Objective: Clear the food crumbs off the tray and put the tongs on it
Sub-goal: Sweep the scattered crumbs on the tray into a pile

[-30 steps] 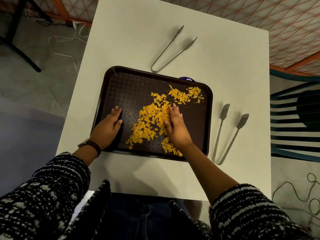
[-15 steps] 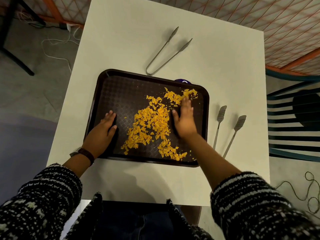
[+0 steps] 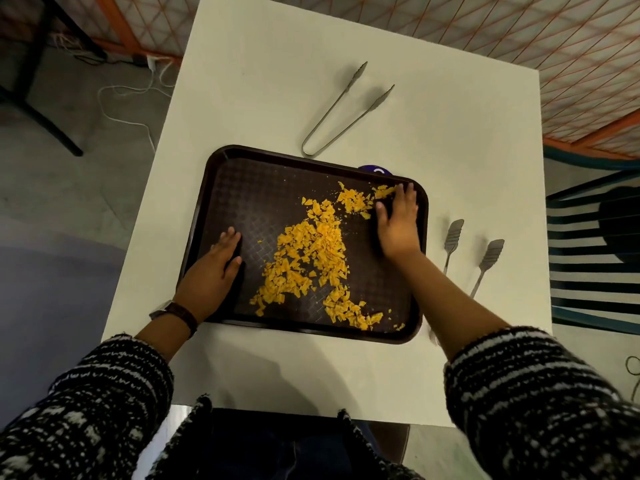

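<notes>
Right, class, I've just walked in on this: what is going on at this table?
A person is clearing orange crumbs off a dark brown tray on a white table. The left hand lies flat on the tray's left side, steadying it. The right hand lies flat at the far right corner, beside the crumbs. Neither hand holds anything. Two pairs of metal tongs lie on the table, off the tray.

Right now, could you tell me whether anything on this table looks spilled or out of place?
Yes: orange food crumbs are strewn across the dark tray, from its far right corner to its near edge. A small purple object also peeks from behind the tray's far rim; I cannot tell what it is.
</notes>
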`<state>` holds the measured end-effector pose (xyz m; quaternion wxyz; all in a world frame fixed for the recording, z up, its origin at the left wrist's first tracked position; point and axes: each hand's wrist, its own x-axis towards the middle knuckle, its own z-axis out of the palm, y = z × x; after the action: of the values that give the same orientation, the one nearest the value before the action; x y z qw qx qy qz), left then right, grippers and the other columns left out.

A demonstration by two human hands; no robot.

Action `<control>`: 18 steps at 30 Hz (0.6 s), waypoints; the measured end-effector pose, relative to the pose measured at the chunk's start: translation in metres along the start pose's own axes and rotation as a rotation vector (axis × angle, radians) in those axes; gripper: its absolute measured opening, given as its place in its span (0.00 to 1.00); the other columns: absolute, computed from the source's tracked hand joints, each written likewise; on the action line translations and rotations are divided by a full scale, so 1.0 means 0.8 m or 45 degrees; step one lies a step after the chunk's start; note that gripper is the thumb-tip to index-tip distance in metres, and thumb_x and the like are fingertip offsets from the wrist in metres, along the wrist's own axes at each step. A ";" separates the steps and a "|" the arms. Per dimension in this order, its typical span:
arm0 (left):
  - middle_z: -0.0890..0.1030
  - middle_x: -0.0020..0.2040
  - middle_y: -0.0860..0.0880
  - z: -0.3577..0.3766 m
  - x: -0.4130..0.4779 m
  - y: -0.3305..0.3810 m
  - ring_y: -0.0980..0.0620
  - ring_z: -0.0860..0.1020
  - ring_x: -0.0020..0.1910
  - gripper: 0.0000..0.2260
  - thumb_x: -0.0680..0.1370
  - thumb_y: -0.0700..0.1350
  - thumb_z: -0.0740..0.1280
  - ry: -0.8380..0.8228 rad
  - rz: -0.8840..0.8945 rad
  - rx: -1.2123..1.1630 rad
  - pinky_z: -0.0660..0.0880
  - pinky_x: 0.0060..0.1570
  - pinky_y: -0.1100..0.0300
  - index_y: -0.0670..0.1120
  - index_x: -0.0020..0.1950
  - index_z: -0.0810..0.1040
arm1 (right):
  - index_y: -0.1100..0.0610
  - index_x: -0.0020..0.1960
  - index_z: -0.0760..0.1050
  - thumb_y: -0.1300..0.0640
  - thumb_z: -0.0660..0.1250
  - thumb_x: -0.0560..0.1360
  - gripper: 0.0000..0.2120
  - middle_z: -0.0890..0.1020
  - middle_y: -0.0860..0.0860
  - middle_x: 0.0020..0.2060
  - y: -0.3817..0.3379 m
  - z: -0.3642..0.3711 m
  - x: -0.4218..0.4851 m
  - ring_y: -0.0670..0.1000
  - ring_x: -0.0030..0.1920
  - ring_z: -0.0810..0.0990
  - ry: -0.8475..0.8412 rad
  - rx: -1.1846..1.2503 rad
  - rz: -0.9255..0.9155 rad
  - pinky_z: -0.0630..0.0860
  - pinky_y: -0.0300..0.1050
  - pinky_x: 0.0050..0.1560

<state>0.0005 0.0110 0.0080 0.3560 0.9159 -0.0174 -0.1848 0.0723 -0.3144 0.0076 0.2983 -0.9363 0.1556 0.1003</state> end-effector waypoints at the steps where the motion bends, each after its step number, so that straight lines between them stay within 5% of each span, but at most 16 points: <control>1: 0.56 0.76 0.48 0.001 0.000 0.000 0.61 0.51 0.71 0.22 0.81 0.43 0.56 0.008 0.003 -0.001 0.52 0.73 0.59 0.43 0.74 0.57 | 0.60 0.76 0.45 0.49 0.52 0.81 0.30 0.44 0.57 0.77 0.002 0.001 0.004 0.55 0.76 0.42 -0.015 -0.007 0.000 0.40 0.51 0.75; 7: 0.56 0.76 0.48 0.001 -0.001 0.001 0.61 0.50 0.71 0.22 0.81 0.42 0.56 0.010 0.009 -0.010 0.51 0.71 0.61 0.44 0.74 0.57 | 0.56 0.76 0.40 0.47 0.51 0.81 0.31 0.42 0.52 0.77 -0.020 0.033 -0.034 0.50 0.75 0.38 -0.162 -0.097 -0.249 0.36 0.46 0.74; 12: 0.56 0.76 0.48 0.000 -0.001 0.001 0.61 0.51 0.71 0.22 0.81 0.42 0.56 0.007 0.012 -0.021 0.51 0.71 0.63 0.44 0.74 0.57 | 0.53 0.76 0.47 0.49 0.52 0.81 0.27 0.48 0.49 0.77 -0.044 0.049 -0.061 0.46 0.76 0.41 -0.259 0.065 -0.471 0.39 0.45 0.75; 18: 0.57 0.76 0.48 0.001 -0.001 0.003 0.60 0.51 0.71 0.22 0.81 0.42 0.56 0.027 0.009 -0.035 0.51 0.71 0.62 0.44 0.74 0.58 | 0.58 0.76 0.50 0.50 0.53 0.81 0.27 0.51 0.55 0.77 -0.028 0.030 -0.005 0.52 0.76 0.43 -0.062 0.054 -0.255 0.41 0.52 0.76</control>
<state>-0.0006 0.0089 0.0094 0.3695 0.9127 -0.0142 -0.1741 0.0740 -0.2818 0.0010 0.3302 -0.9380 0.0562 0.0895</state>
